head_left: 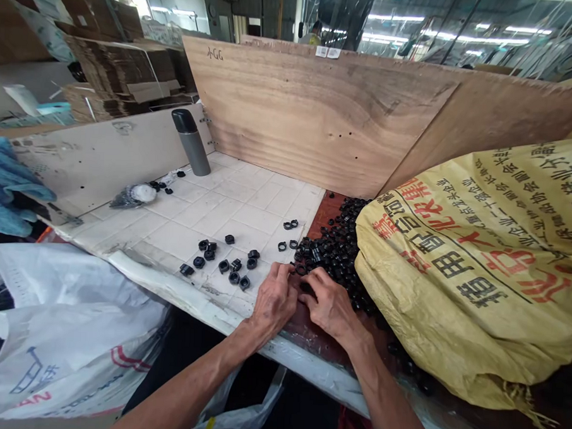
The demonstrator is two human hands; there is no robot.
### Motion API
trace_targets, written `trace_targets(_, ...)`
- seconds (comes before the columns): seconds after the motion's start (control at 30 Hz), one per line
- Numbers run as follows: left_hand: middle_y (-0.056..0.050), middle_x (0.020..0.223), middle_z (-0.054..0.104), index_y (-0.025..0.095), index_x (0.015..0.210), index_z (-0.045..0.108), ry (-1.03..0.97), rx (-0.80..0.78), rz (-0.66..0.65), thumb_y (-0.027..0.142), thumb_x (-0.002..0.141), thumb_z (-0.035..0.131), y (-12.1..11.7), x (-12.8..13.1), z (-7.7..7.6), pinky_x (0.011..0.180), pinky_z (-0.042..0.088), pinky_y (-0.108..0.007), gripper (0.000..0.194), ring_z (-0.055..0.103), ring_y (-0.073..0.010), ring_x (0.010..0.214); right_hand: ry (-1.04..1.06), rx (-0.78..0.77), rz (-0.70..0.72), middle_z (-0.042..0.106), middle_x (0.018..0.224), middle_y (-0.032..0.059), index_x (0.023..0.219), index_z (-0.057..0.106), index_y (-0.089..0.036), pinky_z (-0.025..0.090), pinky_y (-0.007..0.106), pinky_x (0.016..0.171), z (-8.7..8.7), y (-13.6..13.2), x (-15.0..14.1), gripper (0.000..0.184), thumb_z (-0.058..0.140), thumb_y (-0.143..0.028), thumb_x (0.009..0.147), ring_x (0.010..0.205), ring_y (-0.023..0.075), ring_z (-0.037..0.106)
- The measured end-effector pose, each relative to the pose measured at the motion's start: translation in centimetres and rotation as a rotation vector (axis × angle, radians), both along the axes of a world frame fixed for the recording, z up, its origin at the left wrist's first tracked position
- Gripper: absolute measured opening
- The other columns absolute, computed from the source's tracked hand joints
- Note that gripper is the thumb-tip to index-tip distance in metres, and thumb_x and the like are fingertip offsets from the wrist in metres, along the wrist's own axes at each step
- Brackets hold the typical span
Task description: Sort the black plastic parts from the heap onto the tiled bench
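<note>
My left hand (pixel 275 299) and my right hand (pixel 330 305) rest side by side at the near edge of the bench, their fingers curled together over small black ring-shaped parts. What the fingertips pinch is hidden. A heap of the same black rings (pixel 336 248) lies just beyond my right hand, against a yellow printed sack (pixel 478 267). Several loose black rings (pixel 224 259) sit on the white tiled top (pixel 220 199) to the left of my left hand.
A grey flask (pixel 191 141) stands at the back of the tiles, with a small clear bag of parts (pixel 135 195) near it. Plywood walls (pixel 319 115) close the back and right. White plastic sacks (pixel 58 331) hang at the lower left, and blue cloth (pixel 7 183) lies at the far left.
</note>
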State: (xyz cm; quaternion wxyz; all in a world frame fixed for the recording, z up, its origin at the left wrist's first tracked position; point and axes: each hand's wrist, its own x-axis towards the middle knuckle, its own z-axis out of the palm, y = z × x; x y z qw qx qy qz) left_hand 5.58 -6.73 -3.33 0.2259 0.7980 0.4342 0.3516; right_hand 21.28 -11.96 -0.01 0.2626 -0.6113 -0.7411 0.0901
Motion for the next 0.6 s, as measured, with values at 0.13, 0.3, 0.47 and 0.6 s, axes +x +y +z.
trace_targets(0.13, -0.010, 0.114, 0.062, 0.018, 0.122, 0.055, 0.047, 0.000, -0.014, 0.007, 0.083, 0.053, 2.1, -0.3, 0.1, 0.078, 0.056, -0.035, 0.040, 0.067, -0.0233, 0.093, -0.108, -0.026, -0.019, 0.064, 0.104, 0.0069, 0.106, 0.065, -0.022, 0.053, 0.026, 0.070, -1.5, 0.1, -1.2, 0.027, 0.054, -0.006, 0.086, 0.083, 0.0183, 0.068)
trace_targets(0.3, -0.006, 0.103, 0.070, 0.022, 0.107, 0.063, 0.068, -0.053, -0.069, 0.010, 0.084, 0.059, 2.7, -0.5, 0.2, 0.084, 0.055, -0.036, 0.027, 0.068, -0.0235, 0.094, 0.096, 0.029, -0.112, 0.067, 0.104, 0.0081, 0.111, 0.061, -0.020, 0.054, 0.032, 0.080, -1.5, 0.1, -0.7, 0.027, 0.057, -0.011, 0.087, 0.091, 0.0225, 0.068)
trace_targets(0.47, -0.003, 0.098, 0.071, 0.023, 0.116, 0.058, -0.154, -0.188, -0.110, 0.016, 0.087, 0.062, 0.6, -2.4, 0.6, 0.080, 0.056, -0.033, 0.031, 0.069, -0.0187, 0.084, 0.529, -0.009, -0.166, 0.070, 0.098, 0.0051, 0.102, 0.065, -0.021, 0.055, 0.029, 0.074, -0.6, 0.2, -0.6, 0.014, 0.062, -0.027, 0.090, 0.082, 0.0187, 0.068)
trace_targets(0.6, 0.000, 0.095, 0.070, 0.023, 0.114, 0.060, -0.290, -0.254, -0.118, 0.015, 0.085, 0.065, -0.4, -3.3, 1.2, 0.073, 0.055, -0.028, 0.030, 0.067, -0.0138, 0.074, 0.697, -0.031, -0.069, 0.069, 0.104, 0.0050, 0.101, 0.069, -0.022, 0.055, 0.028, 0.078, -0.3, 0.2, -1.2, 0.014, 0.064, -0.027, 0.089, 0.093, 0.0196, 0.067)
